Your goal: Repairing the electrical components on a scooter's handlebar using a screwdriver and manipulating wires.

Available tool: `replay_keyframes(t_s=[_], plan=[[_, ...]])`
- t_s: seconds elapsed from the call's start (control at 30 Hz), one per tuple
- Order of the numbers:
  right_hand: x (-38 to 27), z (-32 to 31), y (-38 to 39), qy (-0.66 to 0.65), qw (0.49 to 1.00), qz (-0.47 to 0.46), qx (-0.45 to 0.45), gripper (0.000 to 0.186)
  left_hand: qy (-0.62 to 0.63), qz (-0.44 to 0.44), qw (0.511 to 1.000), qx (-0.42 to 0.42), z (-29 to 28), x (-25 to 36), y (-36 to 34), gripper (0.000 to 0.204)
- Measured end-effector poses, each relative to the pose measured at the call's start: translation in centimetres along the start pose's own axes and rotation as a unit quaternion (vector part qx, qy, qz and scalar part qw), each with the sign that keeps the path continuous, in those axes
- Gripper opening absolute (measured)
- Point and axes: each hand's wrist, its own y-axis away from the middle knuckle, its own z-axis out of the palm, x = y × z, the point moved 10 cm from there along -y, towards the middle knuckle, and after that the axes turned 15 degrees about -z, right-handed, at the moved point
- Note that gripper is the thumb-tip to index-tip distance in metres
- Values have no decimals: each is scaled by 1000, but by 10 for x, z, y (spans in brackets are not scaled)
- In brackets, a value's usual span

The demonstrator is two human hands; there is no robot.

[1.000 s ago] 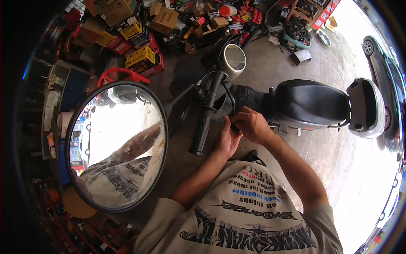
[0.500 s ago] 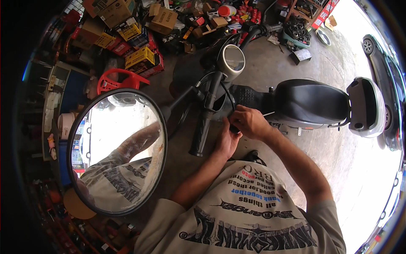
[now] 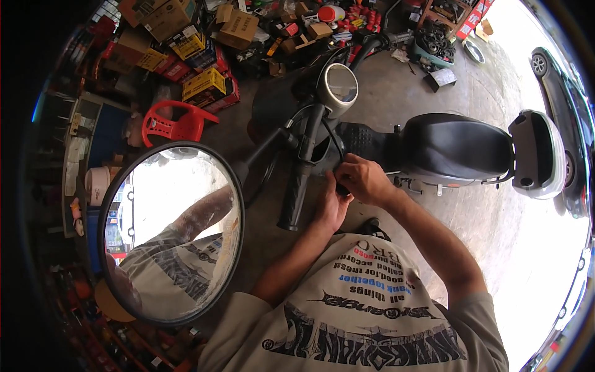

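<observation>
Close together near the left handlebar grip (image 3: 295, 197) of a scooter, both of my hands are closed. My left hand (image 3: 333, 204) holds a small black object (image 3: 343, 189) in its fingers; most of it is covered, and its kind cannot be made out. Over it, my right hand (image 3: 365, 180) bends its fingers in a pinch at the same object. A black cable (image 3: 335, 137) runs from the handlebar down toward my fingers. Just beyond are the round display (image 3: 341, 85) and the scooter's black seat (image 3: 457, 152), which lies to the right.
A large round mirror (image 3: 173, 235) stands out at the left on its stalk. Behind it is a red plastic chair (image 3: 176, 122). Stacked cartons (image 3: 207, 88) and loose parts crowd the far side. A grey top box (image 3: 538, 155) sits behind the seat; a parked car (image 3: 573, 124) is farther right.
A thin pale rod that stuck out beyond my right hand no longer shows. My hands stay at nearly the same spot, and the mirror sits slightly lower in view.
</observation>
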Motion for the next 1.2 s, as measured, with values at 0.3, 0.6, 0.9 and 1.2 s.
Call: replay_keyframes(t_s=[0.3, 0.6, 0.9, 1.2], plan=[[12, -38, 25, -55, 989, 55, 129, 6, 19, -48, 999, -9, -2, 2, 3, 58], [30, -25, 82, -66, 971, 142, 181, 11, -40, -47, 998, -7, -5, 4, 5, 63], [26, -5, 88, -127, 958, 161, 200, 20, -130, -3, 991, 15, -10, 10, 7, 60], [19, -1, 85, -141, 957, 151, 203, 21, -146, 10, 989, 29, -6, 12, 12, 58]])
